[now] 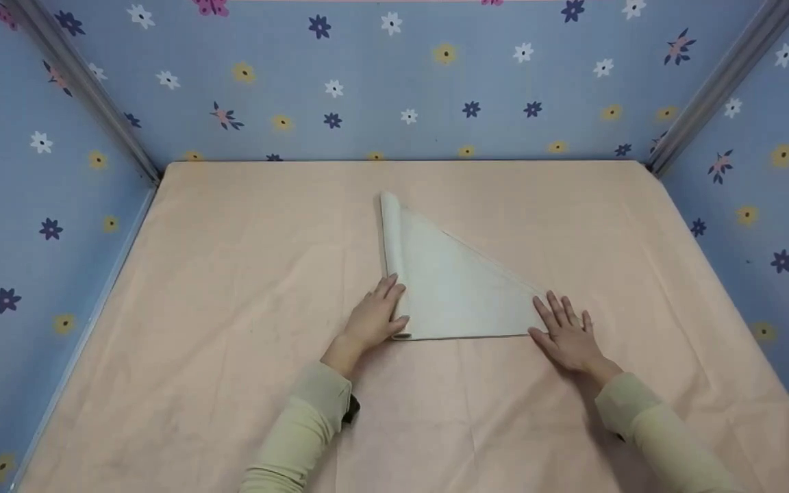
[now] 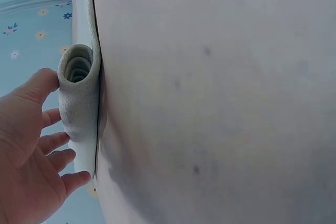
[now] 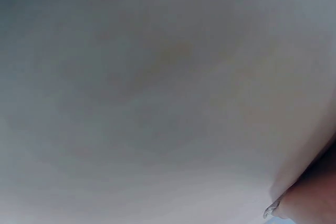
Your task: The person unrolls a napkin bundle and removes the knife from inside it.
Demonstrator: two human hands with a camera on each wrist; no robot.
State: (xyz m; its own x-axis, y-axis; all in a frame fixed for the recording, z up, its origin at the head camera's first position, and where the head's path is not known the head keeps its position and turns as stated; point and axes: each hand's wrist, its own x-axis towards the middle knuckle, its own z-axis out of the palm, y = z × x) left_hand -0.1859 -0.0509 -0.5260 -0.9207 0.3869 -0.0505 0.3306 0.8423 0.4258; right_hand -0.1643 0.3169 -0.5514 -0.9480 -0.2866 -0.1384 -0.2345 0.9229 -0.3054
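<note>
A pale greenish-white cloth (image 1: 470,287) lies folded into a triangle, its left side rolled into an upright-running tube. My left hand (image 1: 370,320) rests along the lower part of that roll, thumb near the bottom end. In the left wrist view the spiral end of the cloth roll (image 2: 80,98) shows, with the thumb and spread fingertips of the left hand (image 2: 31,145) against it. My right hand (image 1: 568,342) lies with extended fingers on the right corner of the cloth, covering its tip. Only part of the right hand (image 3: 310,203) appears in the right wrist view's lower corner.
A peach sheet (image 1: 244,287) with soft creases covers the table under the cloth. Blue flowered panels (image 1: 367,61) stand behind and at both sides, joined by grey metal posts (image 1: 723,82) at the back corners.
</note>
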